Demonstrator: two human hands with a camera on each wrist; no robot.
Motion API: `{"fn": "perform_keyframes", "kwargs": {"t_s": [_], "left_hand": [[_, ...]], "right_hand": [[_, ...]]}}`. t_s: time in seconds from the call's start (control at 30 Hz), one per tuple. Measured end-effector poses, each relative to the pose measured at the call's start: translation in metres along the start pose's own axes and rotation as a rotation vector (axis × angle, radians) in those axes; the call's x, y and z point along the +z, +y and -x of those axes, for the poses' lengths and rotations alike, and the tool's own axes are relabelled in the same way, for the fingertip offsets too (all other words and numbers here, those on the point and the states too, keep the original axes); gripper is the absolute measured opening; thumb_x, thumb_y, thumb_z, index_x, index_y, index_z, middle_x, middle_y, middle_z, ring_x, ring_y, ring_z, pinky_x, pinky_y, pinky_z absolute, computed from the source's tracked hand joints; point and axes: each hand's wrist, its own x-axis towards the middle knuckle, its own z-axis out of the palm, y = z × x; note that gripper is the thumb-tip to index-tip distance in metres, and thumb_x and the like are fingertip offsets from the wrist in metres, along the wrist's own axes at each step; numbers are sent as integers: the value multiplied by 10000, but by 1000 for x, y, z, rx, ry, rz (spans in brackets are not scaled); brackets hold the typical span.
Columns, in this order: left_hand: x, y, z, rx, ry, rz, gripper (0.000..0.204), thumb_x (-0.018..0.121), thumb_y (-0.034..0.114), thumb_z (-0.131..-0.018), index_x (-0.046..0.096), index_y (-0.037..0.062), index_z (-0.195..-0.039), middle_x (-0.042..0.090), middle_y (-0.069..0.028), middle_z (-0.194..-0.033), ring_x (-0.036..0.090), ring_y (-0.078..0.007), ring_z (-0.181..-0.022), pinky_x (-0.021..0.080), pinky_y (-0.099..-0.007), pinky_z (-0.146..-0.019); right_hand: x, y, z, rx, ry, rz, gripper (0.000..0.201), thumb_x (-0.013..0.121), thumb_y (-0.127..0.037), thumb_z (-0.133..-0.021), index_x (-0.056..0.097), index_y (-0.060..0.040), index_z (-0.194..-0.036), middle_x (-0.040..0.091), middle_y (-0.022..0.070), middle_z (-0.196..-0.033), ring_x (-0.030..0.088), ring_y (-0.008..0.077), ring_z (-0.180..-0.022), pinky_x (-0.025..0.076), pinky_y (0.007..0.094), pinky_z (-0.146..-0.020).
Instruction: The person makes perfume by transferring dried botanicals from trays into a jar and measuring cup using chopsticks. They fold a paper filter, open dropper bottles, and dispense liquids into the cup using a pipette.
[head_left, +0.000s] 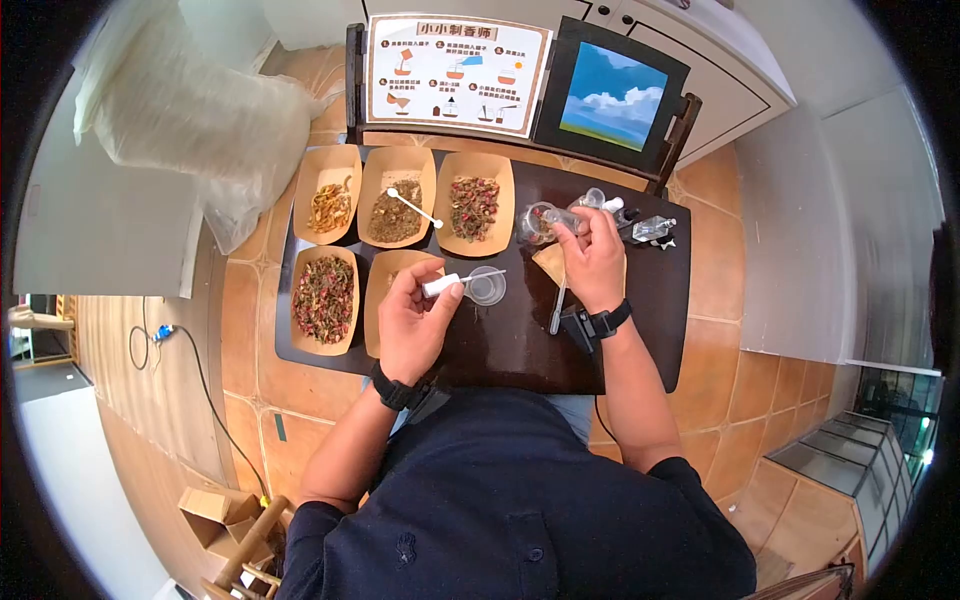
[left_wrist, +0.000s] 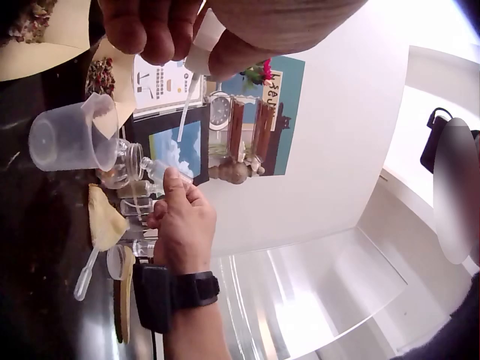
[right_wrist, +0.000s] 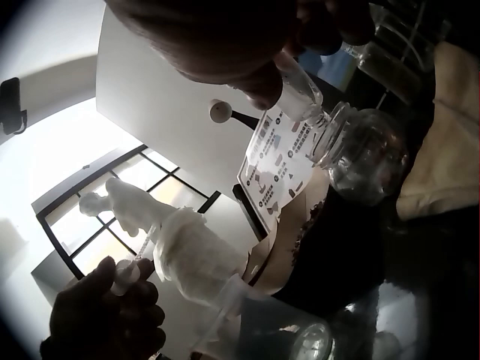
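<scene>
My left hand pinches the white cap of a dropper, its thin stem pointing right above a clear plastic measuring cup. Fingers and thumb of my right hand grip a small clear glass bottle. That bottle is tilted, its neck right at the mouth of a round glass jar. In the left wrist view the measuring cup stands upright in front of the jar. A tan folded cloth or paper lies nearer me, with a plastic pipette beside it.
Paper trays of dried petals and herbs fill the table's left half; a white spoon lies across one. Several small bottles stand at right. An instruction sheet and a dark-framed screen lean at the back.
</scene>
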Motion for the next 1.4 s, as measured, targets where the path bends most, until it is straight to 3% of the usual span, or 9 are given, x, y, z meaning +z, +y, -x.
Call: {"fn": "perform_keyframes", "kwargs": {"t_s": [0.2,0.27,0.7,0.8,0.9,0.97,1.17,1.3,1.4], "left_hand": [[-4,2,2,-18,-22,15,373,811,44,-1010,650,-17,-1341,712,-47,-1176,693,-122,-1064,562,-267,-952],[-4,2,3,-18,-24,18,357,808,40,-1011,655,-18,-1329,717,-49,-1172,694,-121,-1063,563,-267,-951],[-11,-3,4,37,-23,-19,323,794,-2,-1005,678,-24,-1305,717,-49,-1165,695,-121,-1068,575,-273,-937],[-8,0,5,80,20,42,400,821,15,-988,681,-24,-1361,706,-45,-1147,689,-110,-1014,562,-255,-876],[-5,11,6,69,46,95,404,826,6,-977,704,-19,-1361,690,-47,-1147,671,-113,-994,549,-255,-859],[-13,0,3,133,24,-8,376,831,6,-970,724,-19,-1330,689,-53,-1149,671,-117,-987,548,-257,-855],[-19,-3,5,190,-6,-126,319,839,6,-958,758,-21,-1265,684,-66,-1158,671,-121,-977,543,-258,-845],[-15,3,7,136,20,-38,429,828,-3,-967,696,-13,-1375,687,-52,-1156,670,-107,-993,544,-252,-838],[-24,-1,5,61,56,19,377,806,10,-996,679,-15,-1350,715,-43,-1124,686,-99,-972,561,-254,-821]], "right_hand": [[4,3,-3,-5,17,1,334,850,-163,-955,687,8,-1190,632,106,-996,631,206,-749,546,350,-696],[5,1,-3,-52,79,-8,286,868,-115,-946,708,-2,-1154,637,60,-923,593,136,-703,526,285,-659],[7,-5,-4,-34,68,34,280,873,-143,-941,704,9,-1104,666,69,-946,606,127,-682,531,281,-640],[8,-4,-3,-164,132,6,284,864,-140,-946,695,7,-1122,692,85,-994,639,130,-702,541,284,-648],[8,-3,1,-47,85,-30,305,847,-145,-960,685,0,-1175,711,100,-1042,675,146,-739,553,293,-662],[6,-9,1,-24,80,-7,352,806,-168,-991,665,-5,-1269,696,162,-1103,712,237,-764,572,348,-676],[5,-8,2,-119,98,10,376,759,-183,-1040,659,-9,-1358,702,163,-1138,709,252,-805,577,356,-686],[7,3,1,-178,105,6,347,765,-208,-1041,672,-4,-1307,712,158,-1141,717,272,-805,585,373,-702],[4,-4,2,-65,71,93,347,822,-249,-1001,682,-7,-1208,749,173,-1113,756,313,-852,597,399,-740]]}}
